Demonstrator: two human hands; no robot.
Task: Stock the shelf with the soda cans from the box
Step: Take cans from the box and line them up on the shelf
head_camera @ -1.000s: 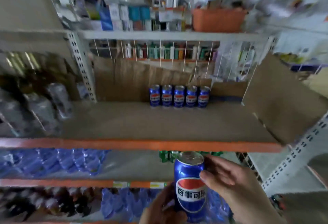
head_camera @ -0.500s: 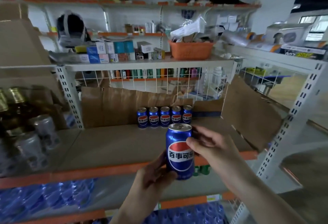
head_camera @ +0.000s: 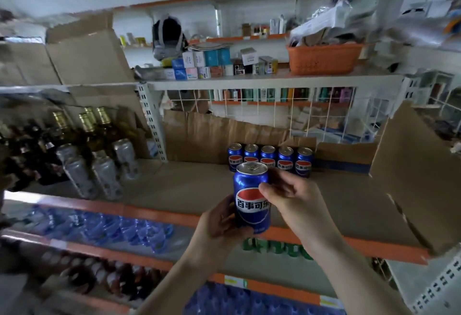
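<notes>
A blue soda can [head_camera: 252, 197] with a red, white and blue logo is upright in both my hands, just in front of the shelf's orange front edge. My left hand [head_camera: 219, 220] grips its lower left side and base. My right hand [head_camera: 291, 197] holds its right side, thumb on the front. Several matching cans [head_camera: 285, 161] stand in a row at the back of the cardboard-lined shelf board [head_camera: 189, 185], directly behind the held can. The box is not in view.
Silver cans [head_camera: 99, 172] and dark bottles [head_camera: 74, 130] fill the bay to the left. A cardboard flap [head_camera: 419, 175] leans at the shelf's right end. An orange basket [head_camera: 324, 59] sits on the shelf above. Wrapped water bottles [head_camera: 104, 227] lie on the shelf below.
The can rose in both hands from below the shelf edge to level with the shelf board and closer to the row of cans. The view tilted up and shifted left.
</notes>
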